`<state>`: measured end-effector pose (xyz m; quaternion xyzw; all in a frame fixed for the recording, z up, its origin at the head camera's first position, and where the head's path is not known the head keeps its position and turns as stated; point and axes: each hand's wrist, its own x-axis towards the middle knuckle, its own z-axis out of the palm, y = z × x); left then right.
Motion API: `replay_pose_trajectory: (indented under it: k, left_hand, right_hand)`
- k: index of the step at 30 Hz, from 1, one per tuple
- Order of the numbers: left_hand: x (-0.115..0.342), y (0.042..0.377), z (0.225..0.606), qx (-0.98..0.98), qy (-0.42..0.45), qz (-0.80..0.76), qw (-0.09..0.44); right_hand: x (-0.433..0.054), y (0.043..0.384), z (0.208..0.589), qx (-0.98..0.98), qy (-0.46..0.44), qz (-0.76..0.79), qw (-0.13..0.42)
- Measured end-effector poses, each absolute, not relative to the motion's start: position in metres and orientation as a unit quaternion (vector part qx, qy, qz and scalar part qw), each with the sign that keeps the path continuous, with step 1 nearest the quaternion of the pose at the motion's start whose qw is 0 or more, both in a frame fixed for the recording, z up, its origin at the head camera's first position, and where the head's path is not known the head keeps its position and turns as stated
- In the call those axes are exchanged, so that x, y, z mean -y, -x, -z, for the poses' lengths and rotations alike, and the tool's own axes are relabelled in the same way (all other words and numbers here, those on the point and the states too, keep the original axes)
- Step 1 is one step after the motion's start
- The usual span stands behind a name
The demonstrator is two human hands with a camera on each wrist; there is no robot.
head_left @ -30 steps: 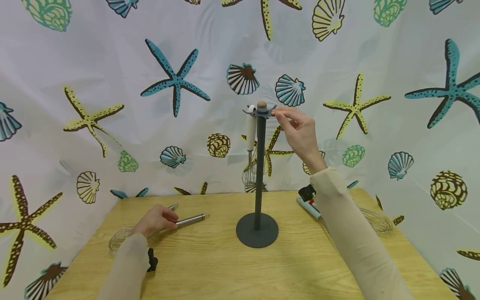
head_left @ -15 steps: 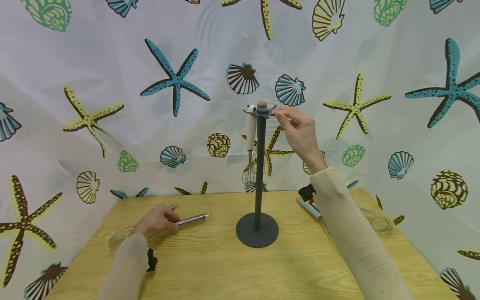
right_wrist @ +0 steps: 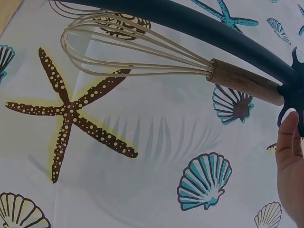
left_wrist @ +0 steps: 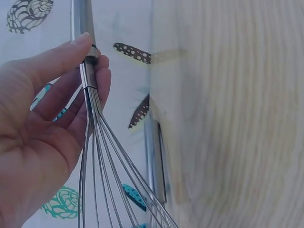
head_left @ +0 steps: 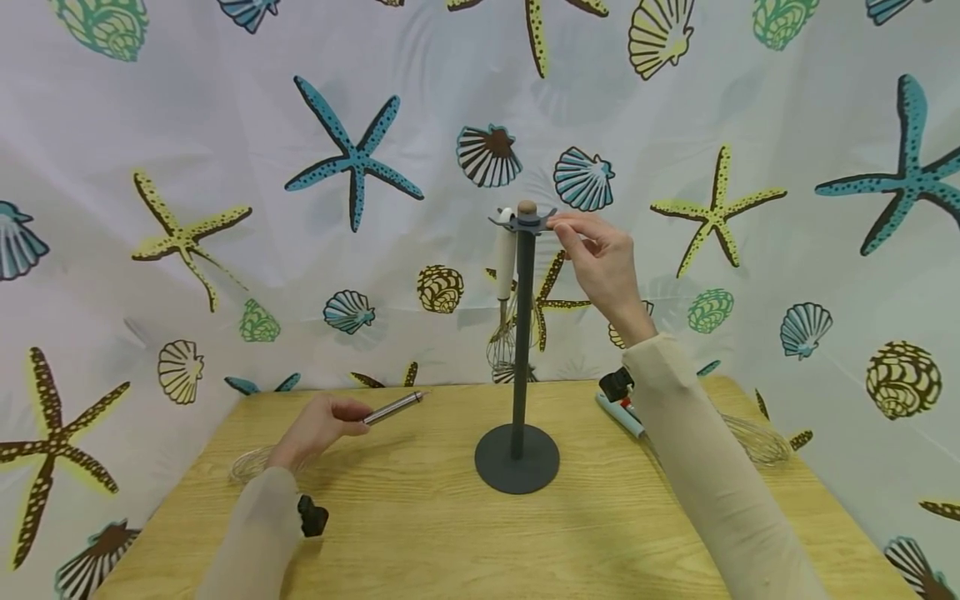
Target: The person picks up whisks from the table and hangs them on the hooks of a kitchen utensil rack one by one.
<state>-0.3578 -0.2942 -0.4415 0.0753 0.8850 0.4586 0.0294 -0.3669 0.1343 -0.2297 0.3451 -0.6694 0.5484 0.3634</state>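
Note:
My left hand grips a metal-handled whisk, raised over the left of the table. In the left wrist view, thumb and fingers hold this whisk where the handle meets the wires, which fan out below. The dark whisk stand stands upright in the middle on a round base. At its top, my right hand pinches the tip of a hook between thumb and finger. A white-handled whisk hangs on the stand's left. The right wrist view shows a wooden-handled whisk hanging along the pole.
A second metal-handled whisk lies on the table beneath the left hand. On the right, a whisk with a light blue handle and another whisk's wires lie partly behind the right sleeve. A patterned curtain surrounds the wooden table.
My left hand has lifted the metal-handled whisk off the table, its handle end rising and tilting upward. The right hand stays at the stand's hook.

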Motion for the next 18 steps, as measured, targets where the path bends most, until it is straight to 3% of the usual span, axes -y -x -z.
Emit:
replay_pose_trajectory:
  k: [13,18]
  left_hand:
    - [0.26,0.363,0.435,-0.848,-0.083,-0.522,-0.046]
    - [0.247,0.365,0.438,-0.833,-0.089,-0.54,-0.078]
  right_hand:
    - [-0.134,0.367,0.228,0.669,-0.34,-0.546,0.374]
    - [-0.13,0.35,0.223,0.669,-0.341,-0.541,0.379]
